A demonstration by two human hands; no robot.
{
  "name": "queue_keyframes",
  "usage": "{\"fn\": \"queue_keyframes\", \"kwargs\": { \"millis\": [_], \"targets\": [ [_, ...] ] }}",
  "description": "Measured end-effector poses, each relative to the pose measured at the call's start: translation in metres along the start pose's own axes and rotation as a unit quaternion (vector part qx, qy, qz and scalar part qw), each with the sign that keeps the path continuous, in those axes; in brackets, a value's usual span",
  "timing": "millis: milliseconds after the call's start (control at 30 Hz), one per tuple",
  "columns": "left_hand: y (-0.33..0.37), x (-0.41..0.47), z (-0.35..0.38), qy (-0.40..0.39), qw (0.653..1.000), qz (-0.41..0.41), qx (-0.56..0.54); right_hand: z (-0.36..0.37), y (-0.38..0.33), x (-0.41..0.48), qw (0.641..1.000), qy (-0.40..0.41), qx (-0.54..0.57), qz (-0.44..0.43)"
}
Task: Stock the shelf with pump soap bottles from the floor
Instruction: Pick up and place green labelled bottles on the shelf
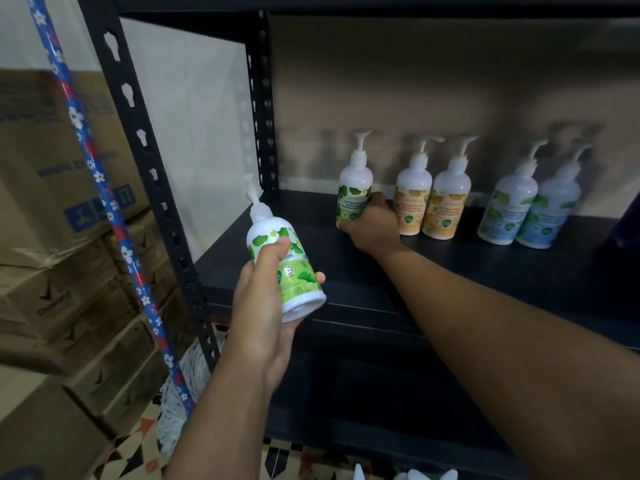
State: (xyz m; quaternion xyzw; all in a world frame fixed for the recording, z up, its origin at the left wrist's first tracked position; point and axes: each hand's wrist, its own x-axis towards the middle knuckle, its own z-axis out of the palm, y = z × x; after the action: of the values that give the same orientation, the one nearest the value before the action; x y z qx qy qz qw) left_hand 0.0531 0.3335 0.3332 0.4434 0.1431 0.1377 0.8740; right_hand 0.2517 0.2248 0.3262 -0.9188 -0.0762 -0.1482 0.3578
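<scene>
My left hand (263, 306) grips a white pump bottle with a green leaf label (282, 258), tilted, in front of the dark shelf board (450, 271). My right hand (372, 225) reaches onto the shelf and holds a second green-label bottle (353, 188), which stands upright on the board. To its right stand two orange-label pump bottles (414, 199) (446, 202) and two blue-green-label ones (509, 206) (550, 209), all upright near the back wall.
A black slotted upright (145, 157) frames the shelf's left side. Stacked cardboard boxes (59, 237) fill the left, with a blue flowered mop handle (104, 188) leaning on them. White pump tops (426, 474) show on the patterned floor below. A dark object (623, 223) sits far right.
</scene>
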Motion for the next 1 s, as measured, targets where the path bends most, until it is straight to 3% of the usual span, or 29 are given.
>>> {"fn": "queue_keyframes", "kwargs": {
  "millis": [433,667,833,1000],
  "targets": [
    [0.002,0.000,-0.001,-0.004,1.000,0.006,-0.006,-0.004,0.002,-0.006,0.998,-0.047,0.028,0.023],
    [0.002,-0.003,-0.004,-0.006,1.000,0.030,0.005,-0.046,0.015,-0.060,0.979,-0.173,-0.100,-0.044],
    [0.003,-0.004,-0.006,-0.005,0.991,0.101,0.087,-0.060,0.023,-0.078,0.957,-0.206,-0.195,-0.055],
    [0.008,0.005,-0.001,-0.017,0.951,0.192,0.241,-0.058,0.022,-0.081,0.961,-0.190,-0.195,-0.056]
  ]
}}
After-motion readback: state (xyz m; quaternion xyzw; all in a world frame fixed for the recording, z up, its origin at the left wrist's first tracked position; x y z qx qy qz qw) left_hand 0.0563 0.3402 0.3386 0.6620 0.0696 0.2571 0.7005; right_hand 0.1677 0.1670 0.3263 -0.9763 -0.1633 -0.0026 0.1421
